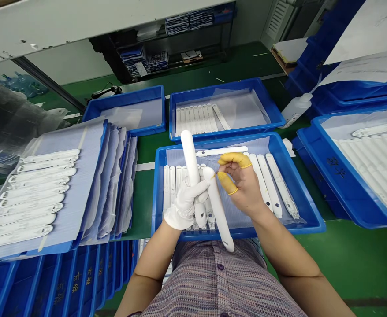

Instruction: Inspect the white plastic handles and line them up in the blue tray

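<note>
My left hand point(187, 201), in a white glove, is closed around two long white plastic parts. One part point(191, 158) stands upward, the other point(218, 211) slants down toward my body. My right hand point(241, 180) wears yellow finger cots on thumb and forefinger and pinches at the upper tip of the slanted part; what it pinches is too small to name. Both hands hover over a blue tray point(307, 207) lined with clear film, holding rows of the same white parts.
Behind stand two more blue trays point(127, 103), one point(266, 101) holding several white parts. A white squeeze bottle point(295, 111) lies at right. A large blue bin point(348, 176) of parts is far right. Filled sheets point(38, 193) are stacked at left.
</note>
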A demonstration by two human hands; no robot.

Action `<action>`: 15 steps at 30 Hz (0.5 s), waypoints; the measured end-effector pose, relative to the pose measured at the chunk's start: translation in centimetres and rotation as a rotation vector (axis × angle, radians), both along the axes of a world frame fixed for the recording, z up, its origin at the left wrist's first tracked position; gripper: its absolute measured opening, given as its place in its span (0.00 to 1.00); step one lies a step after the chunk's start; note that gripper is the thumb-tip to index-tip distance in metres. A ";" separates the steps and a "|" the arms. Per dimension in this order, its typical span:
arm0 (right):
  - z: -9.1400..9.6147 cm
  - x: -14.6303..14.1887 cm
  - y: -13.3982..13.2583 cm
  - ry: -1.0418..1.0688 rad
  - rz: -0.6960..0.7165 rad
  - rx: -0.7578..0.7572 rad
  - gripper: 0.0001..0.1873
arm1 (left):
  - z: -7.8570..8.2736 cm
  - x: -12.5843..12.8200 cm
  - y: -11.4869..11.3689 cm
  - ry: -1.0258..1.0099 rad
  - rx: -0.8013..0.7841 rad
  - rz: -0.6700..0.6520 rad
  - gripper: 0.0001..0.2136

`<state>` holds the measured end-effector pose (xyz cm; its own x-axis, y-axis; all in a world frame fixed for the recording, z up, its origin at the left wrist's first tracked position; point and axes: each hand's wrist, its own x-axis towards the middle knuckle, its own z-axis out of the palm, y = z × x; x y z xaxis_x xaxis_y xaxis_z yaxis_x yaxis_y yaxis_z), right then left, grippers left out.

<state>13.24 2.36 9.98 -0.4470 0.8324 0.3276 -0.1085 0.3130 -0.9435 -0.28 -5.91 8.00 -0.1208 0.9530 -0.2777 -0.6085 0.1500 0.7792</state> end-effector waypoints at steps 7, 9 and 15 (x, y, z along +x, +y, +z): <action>0.5 0.0 0.4 0.015 0.096 -0.210 0.17 | -0.1 0.2 -0.5 0.042 -0.063 0.000 0.16; 0.3 0.0 0.4 0.049 0.130 -0.253 0.17 | -0.1 0.2 -0.5 0.043 -0.054 0.018 0.16; 0.2 -0.1 0.4 0.036 0.117 -0.259 0.16 | -0.5 0.2 -0.5 0.042 -0.035 0.018 0.15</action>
<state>13.17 2.71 10.13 -0.5372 0.8336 0.1285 -0.1648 0.0457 -0.9853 -0.04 -6.42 7.52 -0.1498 0.9404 -0.3053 -0.5785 0.1671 0.7984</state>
